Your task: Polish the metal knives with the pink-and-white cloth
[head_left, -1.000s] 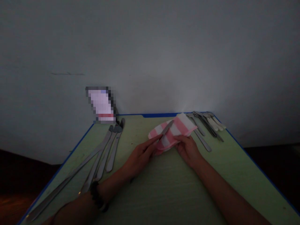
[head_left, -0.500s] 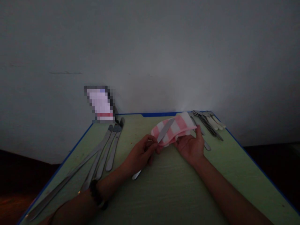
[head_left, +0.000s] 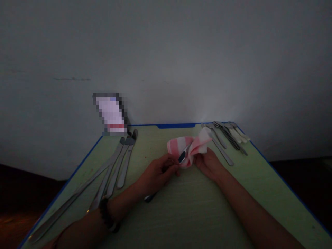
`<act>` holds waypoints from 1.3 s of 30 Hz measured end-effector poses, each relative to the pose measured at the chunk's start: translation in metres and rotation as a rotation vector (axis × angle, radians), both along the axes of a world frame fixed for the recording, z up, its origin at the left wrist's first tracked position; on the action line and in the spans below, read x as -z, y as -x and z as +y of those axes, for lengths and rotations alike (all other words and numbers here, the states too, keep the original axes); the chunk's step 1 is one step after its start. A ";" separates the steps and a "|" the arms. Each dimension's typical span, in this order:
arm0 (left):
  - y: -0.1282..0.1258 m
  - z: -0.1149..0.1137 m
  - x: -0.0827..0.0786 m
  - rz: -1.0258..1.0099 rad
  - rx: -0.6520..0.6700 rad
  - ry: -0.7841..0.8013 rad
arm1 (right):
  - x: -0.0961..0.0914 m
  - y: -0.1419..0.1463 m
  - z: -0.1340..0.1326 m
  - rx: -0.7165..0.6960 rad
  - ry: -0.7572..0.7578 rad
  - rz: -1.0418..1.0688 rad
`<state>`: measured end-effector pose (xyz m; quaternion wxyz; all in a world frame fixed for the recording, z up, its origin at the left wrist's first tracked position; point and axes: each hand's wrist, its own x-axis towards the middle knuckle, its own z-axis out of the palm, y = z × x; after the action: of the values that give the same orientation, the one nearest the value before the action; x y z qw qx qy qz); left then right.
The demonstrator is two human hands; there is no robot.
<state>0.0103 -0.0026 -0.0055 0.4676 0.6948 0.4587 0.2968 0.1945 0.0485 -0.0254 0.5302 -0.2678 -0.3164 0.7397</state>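
Observation:
My left hand [head_left: 159,174] is closed round a metal table knife [head_left: 183,156], whose handle end sticks out below the palm. The blade points up and away to the right, into a pink and white striped cloth [head_left: 176,145]. Part of the blade is covered by a fold. On the other side, my right hand [head_left: 209,165] grips the cloth from beneath and behind, bunching it round the blade. Its fingertips are mostly hidden by the fabric.
Several metal knives [head_left: 125,166] lie at the left of the pale green table [head_left: 181,214]. Forks and other cutlery [head_left: 228,136], some with white handles, rest at the back right. A blurred phone-like screen [head_left: 111,112] leans by the wall [head_left: 166,62].
The cloth, laid open under the blade before, is now folded over and bunched round it. My right fingers have closed from an open palm, and the knife has turned in my left hand.

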 end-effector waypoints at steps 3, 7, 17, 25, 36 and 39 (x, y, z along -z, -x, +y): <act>-0.001 -0.002 -0.002 0.052 0.041 -0.044 | -0.004 0.002 -0.004 -0.047 0.032 -0.090; -0.002 -0.004 -0.002 0.057 0.059 -0.111 | -0.003 0.007 -0.005 0.031 0.054 -0.062; 0.003 -0.015 -0.017 0.314 0.452 -0.294 | 0.000 0.002 0.010 0.413 0.279 0.184; 0.000 -0.016 -0.019 0.160 0.501 -0.224 | 0.000 0.001 0.008 0.295 0.211 0.161; 0.001 -0.009 -0.003 0.024 0.251 0.064 | -0.010 -0.001 0.010 0.135 0.110 0.237; 0.000 -0.009 -0.003 0.040 0.188 0.081 | -0.005 0.001 0.012 0.165 0.128 0.220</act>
<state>0.0102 -0.0111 -0.0029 0.5122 0.7210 0.4122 0.2188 0.1939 0.0607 -0.0200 0.6027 -0.2432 -0.1855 0.7370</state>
